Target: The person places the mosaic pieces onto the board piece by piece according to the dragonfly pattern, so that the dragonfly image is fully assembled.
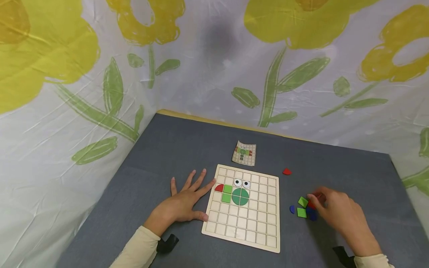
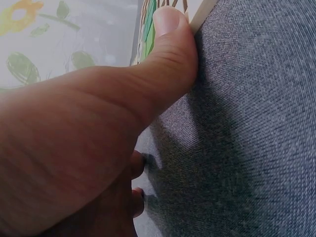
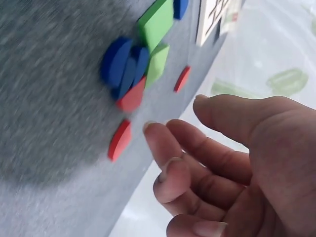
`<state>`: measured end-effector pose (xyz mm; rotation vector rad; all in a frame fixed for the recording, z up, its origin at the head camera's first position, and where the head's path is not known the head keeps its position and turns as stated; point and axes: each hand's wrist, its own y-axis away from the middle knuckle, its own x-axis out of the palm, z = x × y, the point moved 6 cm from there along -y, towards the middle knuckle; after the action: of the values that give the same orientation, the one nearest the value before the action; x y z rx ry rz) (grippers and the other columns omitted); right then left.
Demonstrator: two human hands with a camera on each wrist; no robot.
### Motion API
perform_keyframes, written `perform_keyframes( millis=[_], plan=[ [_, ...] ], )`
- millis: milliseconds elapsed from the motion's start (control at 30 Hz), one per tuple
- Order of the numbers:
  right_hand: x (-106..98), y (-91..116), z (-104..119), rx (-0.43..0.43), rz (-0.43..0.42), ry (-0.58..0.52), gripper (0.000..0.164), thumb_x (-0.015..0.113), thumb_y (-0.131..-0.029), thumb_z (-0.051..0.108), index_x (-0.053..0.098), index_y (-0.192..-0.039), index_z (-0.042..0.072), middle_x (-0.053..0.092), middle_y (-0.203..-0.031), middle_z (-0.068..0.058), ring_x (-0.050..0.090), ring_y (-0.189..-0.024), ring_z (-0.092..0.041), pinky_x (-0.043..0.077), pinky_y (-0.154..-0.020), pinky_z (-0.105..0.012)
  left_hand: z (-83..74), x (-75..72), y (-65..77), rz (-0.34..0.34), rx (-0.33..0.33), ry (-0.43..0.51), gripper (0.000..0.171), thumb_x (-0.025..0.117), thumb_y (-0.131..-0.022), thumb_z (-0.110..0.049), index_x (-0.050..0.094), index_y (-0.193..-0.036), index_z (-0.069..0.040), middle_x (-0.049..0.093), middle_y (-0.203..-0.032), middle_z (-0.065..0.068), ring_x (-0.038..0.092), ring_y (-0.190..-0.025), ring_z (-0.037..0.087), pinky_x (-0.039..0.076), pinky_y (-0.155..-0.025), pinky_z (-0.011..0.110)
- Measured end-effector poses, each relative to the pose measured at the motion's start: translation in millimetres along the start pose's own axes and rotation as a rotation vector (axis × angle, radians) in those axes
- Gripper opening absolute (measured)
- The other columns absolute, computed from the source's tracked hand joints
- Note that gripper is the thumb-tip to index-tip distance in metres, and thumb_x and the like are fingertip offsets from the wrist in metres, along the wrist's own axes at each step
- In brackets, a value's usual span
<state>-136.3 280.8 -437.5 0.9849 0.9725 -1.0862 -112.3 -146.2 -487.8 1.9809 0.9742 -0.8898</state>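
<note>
A wooden grid board (image 1: 246, 225) lies on the table. My left hand (image 1: 182, 204) is spread beside its left edge, with thumb and a fingertip touching the edge; its thumb (image 2: 170, 54) also shows in the left wrist view. On the board are two eye pieces (image 1: 242, 183), a green circle of quarter pieces (image 1: 240, 196), two light green squares (image 1: 226, 193) and a red quarter piece (image 1: 219, 188). My right hand (image 1: 342, 212) hovers over loose pieces, fingers loosely bent and thumb apart, holding nothing. Below it lie green squares (image 3: 156, 24), blue pieces (image 3: 117, 61) and red pieces (image 3: 120, 140).
Behind the board lies a slightly curled pattern card (image 1: 244, 158). One red piece (image 1: 286, 171) sits apart, right of the board. The dark grey table (image 1: 187, 145) meets a flower-printed curtain (image 1: 207, 85) at the back and left.
</note>
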Motion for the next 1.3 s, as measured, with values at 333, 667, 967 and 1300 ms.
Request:
perform_keyframes(
  millis=[333,667,967,1300],
  plan=[
    [2.7,3.7,-16.4,0.045,0.066,0.01,0.033,0.074,-0.101,0.034,0.075,-0.116,0.004,0.077,-0.093,-0.001,0.069,-0.072,-0.017,0.05,-0.051,-0.038,-0.6,-1.1,-0.5,0.004,-0.004,-0.008,0.112,0.084,-0.081,-0.055,0.021,-0.171,-0.034,-0.002,-0.179,0.004,-0.008,-0.163,0.038,-0.01,-0.111,0.087],
    [14.7,0.5,-11.7,0.037,0.079,-0.003,0.024,0.08,-0.096,0.034,0.077,-0.109,0.014,0.075,-0.092,0.005,0.072,-0.079,-0.019,0.053,-0.056,-0.045,0.9,-0.1,0.4,0.009,-0.011,-0.011,0.112,0.083,-0.081,-0.056,0.02,-0.171,-0.034,-0.003,-0.179,0.003,-0.009,-0.163,0.038,-0.01,-0.111,0.086],
    [18.0,-2.3,-5.5,-0.009,0.023,0.035,0.018,0.084,-0.092,0.021,0.077,-0.107,0.013,0.069,-0.1,-0.004,0.07,-0.081,-0.024,0.055,-0.059,-0.048,-2.0,-1.6,0.4,0.006,-0.007,-0.014,0.111,0.084,-0.08,-0.056,0.022,-0.17,-0.034,-0.001,-0.179,0.004,-0.008,-0.163,0.038,-0.01,-0.111,0.086],
    [20.2,-4.1,3.1,-0.017,0.05,0.044,0.033,0.085,-0.089,0.013,0.071,-0.119,0.011,0.066,-0.108,-0.015,0.056,-0.064,-0.017,0.042,-0.046,-0.035,-1.3,-1.1,0.1,0.018,-0.033,-0.014,0.113,0.084,-0.08,-0.055,0.02,-0.171,-0.035,-0.003,-0.179,0.002,-0.01,-0.164,0.036,-0.011,-0.112,0.085]
  ],
)
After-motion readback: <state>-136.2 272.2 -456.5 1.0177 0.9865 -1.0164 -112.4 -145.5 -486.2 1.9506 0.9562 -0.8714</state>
